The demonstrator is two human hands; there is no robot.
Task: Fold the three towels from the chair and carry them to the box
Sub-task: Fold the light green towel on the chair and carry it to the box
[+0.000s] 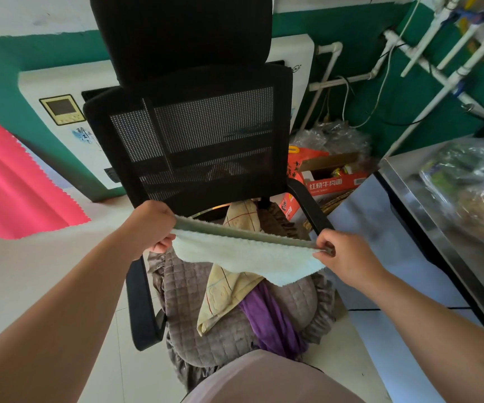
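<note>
Tip for this fold: keep the top edge taut and level, then bring the two corners together so the edges line up before it droops. The left hand (153, 228) pinches one top corner of the pale green towel (243, 257), fingers curled tight round it, and the right hand (342, 257) pinches the other corner the same way. The towel hangs between them above the chair (194, 135) seat. Just below both hands lie the yellow checked towel (226, 298) and the purple towel (269, 318), not folded yet.

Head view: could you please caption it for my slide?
Both hands, left and right, stretch a pale towel above the chair.
</note>
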